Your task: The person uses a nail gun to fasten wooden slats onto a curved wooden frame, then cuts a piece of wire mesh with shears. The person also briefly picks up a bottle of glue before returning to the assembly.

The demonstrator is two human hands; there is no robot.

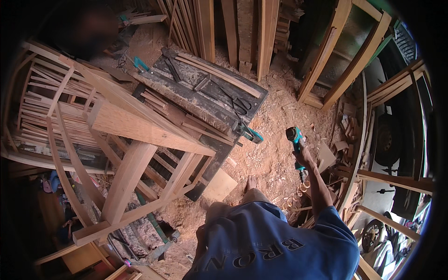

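Seen from above, a right hand point(304, 156) has its grip wrapped around a teal and black power tool point(293, 135), held out over a floor point(275, 109) strewn with shavings, well apart from the tabletop point(189, 74). The dark tabletop, ahead to the left, carries pale wood strips point(219, 75); a second teal tool point(252, 134) sits at its near corner. A big wooden frame point(126, 182) crowds the left side and blocks part of the tabletop. Tall boards point(268, 37) stand ahead; an upright frame point(329, 51) and scattered offcuts point(345, 144) lie to the right. A blue shirt point(275, 233) fills the bottom, hiding the floor there. The left hand is out of sight, so its grip cannot be told. The upper left is dark and blurred; the rim cuts off a wheel point(371, 235) and other things at right.
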